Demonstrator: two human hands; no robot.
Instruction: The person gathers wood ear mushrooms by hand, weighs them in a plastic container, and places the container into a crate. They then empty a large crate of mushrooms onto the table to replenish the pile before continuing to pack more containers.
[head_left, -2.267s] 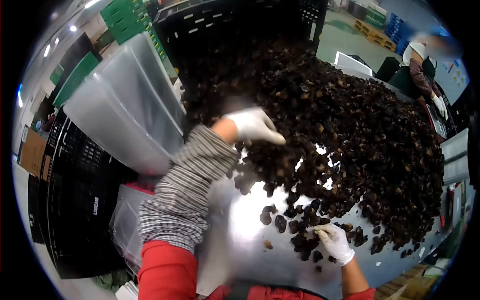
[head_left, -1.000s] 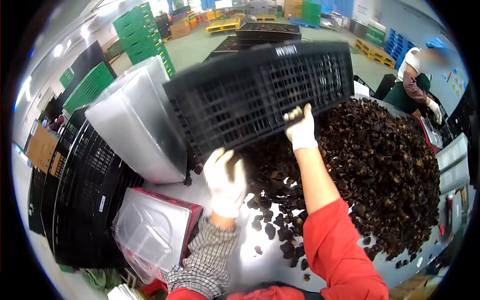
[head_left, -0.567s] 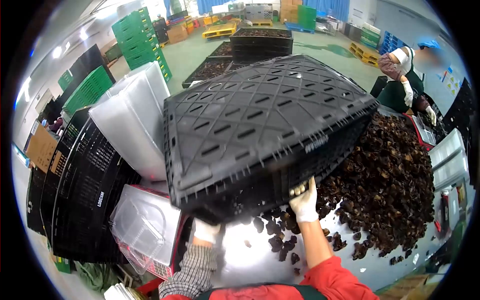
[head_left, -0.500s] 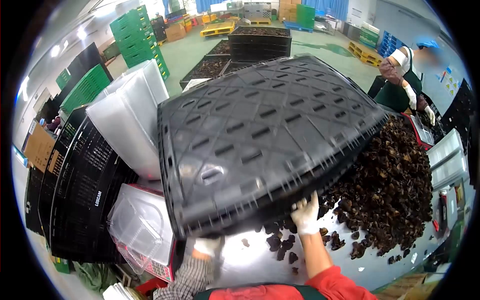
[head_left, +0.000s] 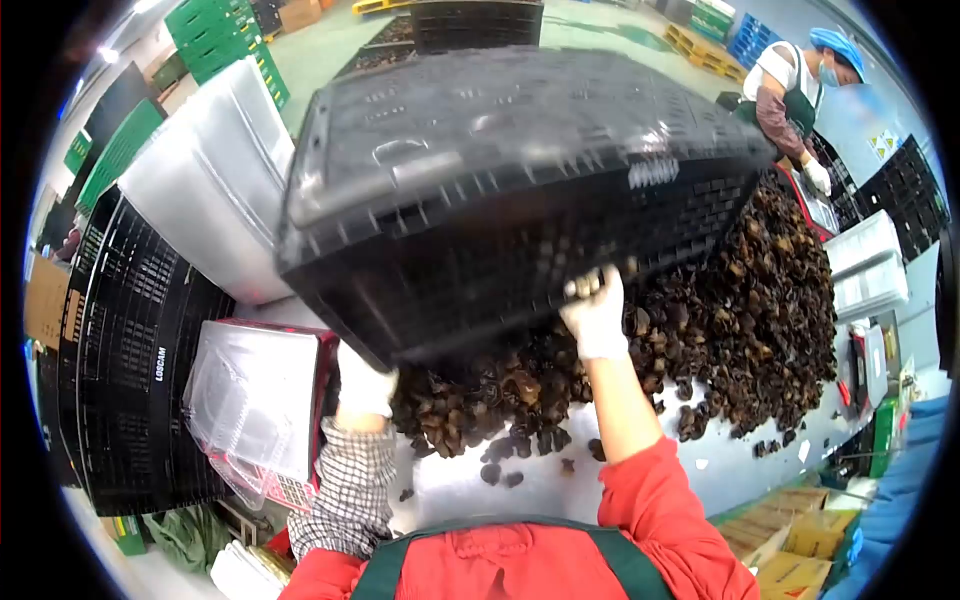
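Observation:
A large black plastic crate (head_left: 480,240) hangs tipped over above the table, its ribbed underside up and its rim toward me. My right hand (head_left: 597,315), in a white glove, has its fingers curled round the near rim. At the crate's lower left corner is my gloved left hand (head_left: 365,383), its fingers partly hidden, gripping the edge. Dark brown, crinkled wood ear mushrooms (head_left: 750,310) lie in a heap on the table (head_left: 450,490), with more spread just below the crate. What is still inside the crate is hidden.
At left a scale (head_left: 265,400) carries a clear plastic container, near stacked translucent tubs (head_left: 215,180) and black crates (head_left: 140,370). A co-worker (head_left: 790,100) in a blue cap works at the far right, near white trays (head_left: 865,265). Cardboard boxes (head_left: 790,530) lie at lower right.
Both hands have tilted the crate further, so its near side wall now faces me. More wood ear mushrooms show beneath it at the middle of the table. The view has dipped.

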